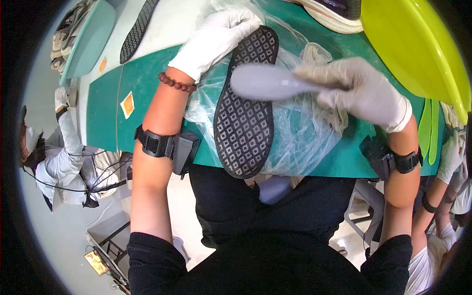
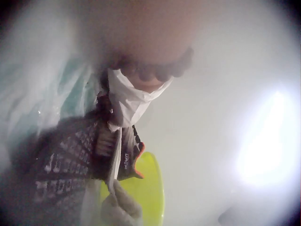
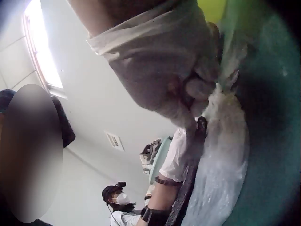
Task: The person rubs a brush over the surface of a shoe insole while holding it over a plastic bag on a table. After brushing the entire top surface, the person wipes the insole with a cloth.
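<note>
A black insole [image 1: 243, 135] with a pale diamond pattern lies lengthwise before me, its near end reaching past the table edge. My gloved left hand [image 1: 211, 42] grips its far end, the fingers curled at the rim. In my gloved right hand [image 1: 364, 91] is a brush [image 1: 263, 81], held by the handle, its smooth pale back facing up. The brush overlaps the insole's middle in the head view; its bristles [image 2: 104, 143] point towards the patterned face in the left wrist view. Crumpled clear plastic [image 1: 300, 145] spreads under the insole and both hands.
A lime-green tub [image 1: 418, 44] stands at the right, with a shoe [image 1: 337, 17] beside it. Bright green strips [image 1: 430, 130] lie near the right edge. Another black insole [image 1: 139, 32] and a teal tub [image 1: 93, 42] of shoes are at the left. Other people work on both sides.
</note>
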Demonstrator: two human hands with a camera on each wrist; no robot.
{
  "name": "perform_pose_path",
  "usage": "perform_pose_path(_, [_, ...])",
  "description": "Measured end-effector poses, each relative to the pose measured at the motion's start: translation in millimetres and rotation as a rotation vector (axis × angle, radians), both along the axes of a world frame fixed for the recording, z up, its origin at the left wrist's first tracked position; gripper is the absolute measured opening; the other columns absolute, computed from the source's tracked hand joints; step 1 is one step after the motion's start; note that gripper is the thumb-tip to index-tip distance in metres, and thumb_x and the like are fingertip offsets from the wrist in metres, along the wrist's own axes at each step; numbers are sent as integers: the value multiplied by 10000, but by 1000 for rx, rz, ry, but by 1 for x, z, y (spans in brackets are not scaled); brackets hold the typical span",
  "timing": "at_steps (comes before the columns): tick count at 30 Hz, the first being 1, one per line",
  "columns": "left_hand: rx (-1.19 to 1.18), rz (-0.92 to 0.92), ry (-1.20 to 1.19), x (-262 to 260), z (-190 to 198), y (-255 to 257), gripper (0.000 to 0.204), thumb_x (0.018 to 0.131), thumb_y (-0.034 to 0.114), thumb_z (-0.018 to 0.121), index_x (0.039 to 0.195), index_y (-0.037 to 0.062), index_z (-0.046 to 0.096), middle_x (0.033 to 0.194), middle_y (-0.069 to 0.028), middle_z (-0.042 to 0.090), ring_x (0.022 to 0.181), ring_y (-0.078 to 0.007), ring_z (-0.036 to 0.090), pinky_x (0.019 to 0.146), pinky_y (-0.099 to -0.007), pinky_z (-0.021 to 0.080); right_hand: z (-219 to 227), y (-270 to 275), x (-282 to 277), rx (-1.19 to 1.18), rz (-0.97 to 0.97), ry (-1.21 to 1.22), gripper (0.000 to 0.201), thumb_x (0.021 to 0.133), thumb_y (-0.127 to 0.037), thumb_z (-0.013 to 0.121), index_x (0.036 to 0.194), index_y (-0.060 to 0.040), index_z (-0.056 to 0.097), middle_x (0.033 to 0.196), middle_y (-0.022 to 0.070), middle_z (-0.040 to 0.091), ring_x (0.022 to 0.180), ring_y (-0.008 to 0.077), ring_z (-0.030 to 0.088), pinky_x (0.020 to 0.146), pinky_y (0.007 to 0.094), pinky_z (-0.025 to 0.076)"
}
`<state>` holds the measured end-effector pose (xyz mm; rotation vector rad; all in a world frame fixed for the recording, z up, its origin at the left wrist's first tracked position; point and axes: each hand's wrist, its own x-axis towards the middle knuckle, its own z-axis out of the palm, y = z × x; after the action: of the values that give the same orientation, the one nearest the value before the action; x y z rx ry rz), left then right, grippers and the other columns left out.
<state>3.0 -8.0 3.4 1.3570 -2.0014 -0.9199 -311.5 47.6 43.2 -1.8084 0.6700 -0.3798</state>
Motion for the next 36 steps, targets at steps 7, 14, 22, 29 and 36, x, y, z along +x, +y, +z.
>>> perform_pose_path(7, [36, -12, 181, 0, -7, 0, 171, 1069, 221, 654, 1060, 64, 721, 960, 73, 665, 896, -28, 578, 835, -217, 480, -9, -2, 2, 9, -180, -52, 477, 965, -28, 674, 1437, 8, 615, 1319, 85, 717, 1184, 132, 637, 1074, 300, 481])
perform_pose_path(14, [45, -21, 126, 2, -6, 0, 190, 1068, 241, 657, 1032, 67, 723, 956, 80, 661, 900, -22, 572, 834, -221, 479, -9, 0, 9, 40, -195, -38, 483, 955, -30, 698, 1427, 23, 617, 1315, 90, 718, 1176, 129, 643, 1076, 309, 486])
perform_pose_path(22, [37, -39, 75, 5, -6, -1, 199, 1068, 247, 656, 1056, 61, 724, 945, 76, 650, 887, -27, 568, 831, -223, 470, -10, 4, 6, 49, 57, -50, 471, 963, -7, 665, 1430, 26, 613, 1299, 86, 720, 1159, 122, 642, 1053, 291, 496])
perform_pose_path(29, [69, -29, 123, 7, -10, -4, 185, 1074, 229, 644, 1058, 57, 711, 957, 77, 648, 890, -29, 570, 829, -225, 475, -8, 2, 5, 130, 49, -62, 511, 948, 24, 671, 1453, 14, 597, 1365, 80, 696, 1205, 124, 631, 1085, 302, 479])
perform_pose_path(36, [-23, -24, 120, 1, -9, 0, 205, 1075, 238, 643, 1070, 46, 715, 948, 66, 659, 883, -30, 575, 817, -226, 485, -7, 0, 6, -22, -205, -33, 509, 932, 48, 675, 1436, 25, 605, 1384, 114, 685, 1223, 153, 644, 1112, 319, 475])
